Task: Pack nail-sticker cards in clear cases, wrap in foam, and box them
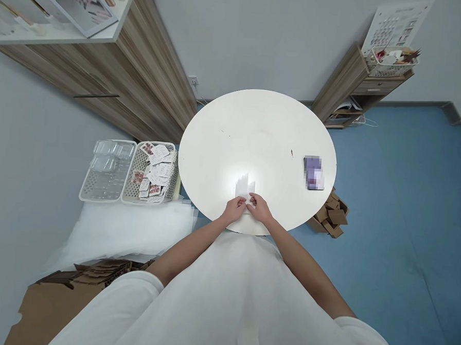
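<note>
Close to the near edge of the round white table (256, 127), both my hands meet over a thin, pale white folded sheet (242, 186). Its upper edge is jagged and stands up beyond my fingers; whether it is paper or plastic I cannot tell. My left hand (234, 209) is closed in a pinch at the sheet's lower left part. Beside it, my right hand (260, 208) pinches the right side with thumb and forefinger. The fingertips almost touch each other, and they hide the sheet's lower part.
A phone (313, 172), partly pixelated, lies at the table's right. Left of the table are a basket of printed cards (153, 173), a basket of clear plastic cases (110, 169) and translucent sheets (135, 226). A box of cardboard pieces (331, 214) stands on the floor at right.
</note>
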A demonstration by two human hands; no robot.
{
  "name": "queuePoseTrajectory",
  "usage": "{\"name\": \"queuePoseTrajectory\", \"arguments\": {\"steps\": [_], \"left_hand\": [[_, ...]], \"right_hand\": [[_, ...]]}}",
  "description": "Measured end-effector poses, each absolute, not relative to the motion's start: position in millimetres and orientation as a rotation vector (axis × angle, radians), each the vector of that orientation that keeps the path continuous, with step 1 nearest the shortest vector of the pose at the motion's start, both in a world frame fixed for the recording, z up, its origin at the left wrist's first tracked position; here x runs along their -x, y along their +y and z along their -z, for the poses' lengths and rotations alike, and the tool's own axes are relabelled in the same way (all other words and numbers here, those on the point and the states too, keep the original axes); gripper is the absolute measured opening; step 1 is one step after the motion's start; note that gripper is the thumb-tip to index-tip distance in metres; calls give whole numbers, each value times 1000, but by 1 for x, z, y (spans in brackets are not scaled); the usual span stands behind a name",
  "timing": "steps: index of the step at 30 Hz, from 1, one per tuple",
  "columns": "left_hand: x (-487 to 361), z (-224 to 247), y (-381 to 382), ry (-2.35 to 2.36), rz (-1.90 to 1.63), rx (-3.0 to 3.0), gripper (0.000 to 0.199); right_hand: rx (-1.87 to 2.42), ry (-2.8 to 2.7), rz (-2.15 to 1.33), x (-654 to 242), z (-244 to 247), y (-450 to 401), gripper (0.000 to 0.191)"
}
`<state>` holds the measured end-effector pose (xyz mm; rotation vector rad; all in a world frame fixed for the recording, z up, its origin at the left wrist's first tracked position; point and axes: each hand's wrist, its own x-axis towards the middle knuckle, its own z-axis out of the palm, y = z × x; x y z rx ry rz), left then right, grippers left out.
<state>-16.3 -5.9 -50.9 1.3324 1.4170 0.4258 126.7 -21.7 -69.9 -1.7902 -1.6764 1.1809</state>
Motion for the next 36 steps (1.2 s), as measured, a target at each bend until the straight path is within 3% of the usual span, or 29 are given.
{"name": "queuePoseTrajectory", "arguments": {"steps": [11, 16, 22, 26, 32, 36], "left_hand": [[32, 49, -9, 1355, -300, -1903, 31], [36, 52, -6, 1261, -330, -2015, 34], [34, 55, 2, 1222, -268, -2080, 39], [35, 52, 5, 1238, -228, -2042, 51], [41, 44, 6, 1186, -214, -2074, 55], [48, 41, 3, 1120, -107, -2162, 75]], "right_hand": [[1922, -1570, -1151, -121, 75, -16, 43], [1872, -1780, -1012, -127, 67, -27, 41], [1579, -2381, -807, -136, 59, -34, 65], [1615, -2516, -770, -129, 65, -28, 77], [1759, -2572, -685, -119, 67, -25, 63], [1788, -2644, -685, -116, 58, -25, 60]]}}
